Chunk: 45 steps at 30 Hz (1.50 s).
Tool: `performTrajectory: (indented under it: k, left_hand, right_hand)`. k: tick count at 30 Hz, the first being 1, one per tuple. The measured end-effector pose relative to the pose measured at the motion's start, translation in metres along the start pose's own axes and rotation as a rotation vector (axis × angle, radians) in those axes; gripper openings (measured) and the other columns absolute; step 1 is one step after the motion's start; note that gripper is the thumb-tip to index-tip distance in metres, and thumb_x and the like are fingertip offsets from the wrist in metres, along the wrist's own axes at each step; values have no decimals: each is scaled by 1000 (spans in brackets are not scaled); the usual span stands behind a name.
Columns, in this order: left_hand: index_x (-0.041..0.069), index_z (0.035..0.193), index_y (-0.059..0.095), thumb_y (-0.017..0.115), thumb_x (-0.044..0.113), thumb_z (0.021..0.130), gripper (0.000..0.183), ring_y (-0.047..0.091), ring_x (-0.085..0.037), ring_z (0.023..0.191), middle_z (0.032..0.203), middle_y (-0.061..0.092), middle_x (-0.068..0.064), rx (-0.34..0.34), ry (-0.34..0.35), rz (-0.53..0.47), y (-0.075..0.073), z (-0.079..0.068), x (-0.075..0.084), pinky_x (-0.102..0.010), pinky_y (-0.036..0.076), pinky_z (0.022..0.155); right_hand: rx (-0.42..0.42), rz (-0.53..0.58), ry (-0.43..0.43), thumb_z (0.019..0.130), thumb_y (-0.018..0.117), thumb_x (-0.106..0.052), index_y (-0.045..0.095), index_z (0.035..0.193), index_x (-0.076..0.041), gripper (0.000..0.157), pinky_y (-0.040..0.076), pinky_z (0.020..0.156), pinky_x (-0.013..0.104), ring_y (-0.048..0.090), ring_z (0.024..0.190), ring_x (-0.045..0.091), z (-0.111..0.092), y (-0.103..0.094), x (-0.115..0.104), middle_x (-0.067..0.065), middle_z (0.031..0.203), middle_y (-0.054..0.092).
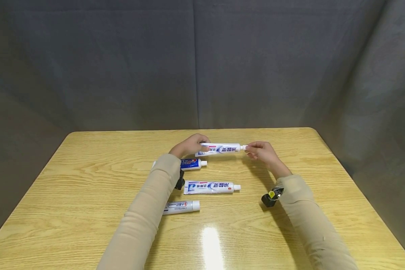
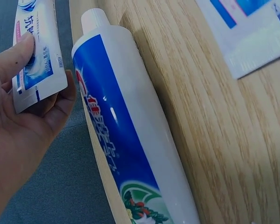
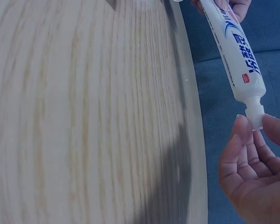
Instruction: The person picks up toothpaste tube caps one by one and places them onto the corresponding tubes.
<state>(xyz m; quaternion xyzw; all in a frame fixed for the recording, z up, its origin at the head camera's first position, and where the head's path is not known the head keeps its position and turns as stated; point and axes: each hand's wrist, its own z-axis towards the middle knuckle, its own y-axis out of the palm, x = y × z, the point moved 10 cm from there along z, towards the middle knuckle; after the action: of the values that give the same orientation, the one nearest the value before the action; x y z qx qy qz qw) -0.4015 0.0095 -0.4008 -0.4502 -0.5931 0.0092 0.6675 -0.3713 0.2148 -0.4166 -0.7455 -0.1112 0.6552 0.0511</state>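
A white toothpaste tube [image 1: 224, 148] with blue lettering is held lengthwise above the table between both hands. My left hand [image 1: 191, 145] grips its flat tail end, thumb on top, as the left wrist view shows. At the other end my right hand [image 1: 262, 153] pinches the white cap [image 3: 255, 116] between thumb and fingertips; the cap sits at the tube's neck. Just below the left hand lies a blue and white toothpaste tube [image 2: 126, 121], partly hidden by the left sleeve in the head view.
A second white tube with blue lettering [image 1: 209, 187] lies nearer on the wooden table [image 1: 243, 232]. Closer still is a pale toothpaste tube [image 1: 182, 207], its tail behind the left forearm. A dark curtain [image 1: 195, 67] hangs behind the table's far edge.
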Motion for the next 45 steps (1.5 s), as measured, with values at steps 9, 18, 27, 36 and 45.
performTrajectory:
  k: [9,18,27,36,45]
  left_hand:
    - [4,97,60,55,11,91,11,49,-18,86,96,58,-7,28,-36,0,0,-1,-1,-31,41,81]
    - [4,95,61,56,11,91,10,49,-18,83,95,58,-6,45,-12,7,-1,-2,2,-30,42,79]
    - [6,91,61,57,10,90,6,49,-18,82,92,59,-5,46,15,-10,0,-4,8,-30,43,78]
    - [5,94,62,57,9,90,8,49,-16,83,95,60,-5,40,4,-34,2,-1,5,-30,42,80]
    - [4,87,60,55,8,91,7,47,-17,79,88,57,-5,40,34,-61,-1,-3,8,-29,42,75]
  right_hand:
    - [0,-13,-5,94,50,-9,51,109,17,31,48,64,23,56,67,9,0,3,0,8,81,61]
    - [8,-81,-14,96,48,-18,54,100,17,36,48,61,27,53,60,10,0,2,-1,4,68,57]
    - [20,-93,28,95,47,-30,55,69,3,43,39,50,23,42,48,7,2,1,2,1,57,51]
    - [28,-188,7,95,43,-40,54,67,3,53,33,48,26,36,46,9,2,-2,3,-1,52,47]
    - [18,-77,-48,95,48,-25,51,112,13,42,47,59,26,55,63,11,-4,-5,-5,3,79,56]
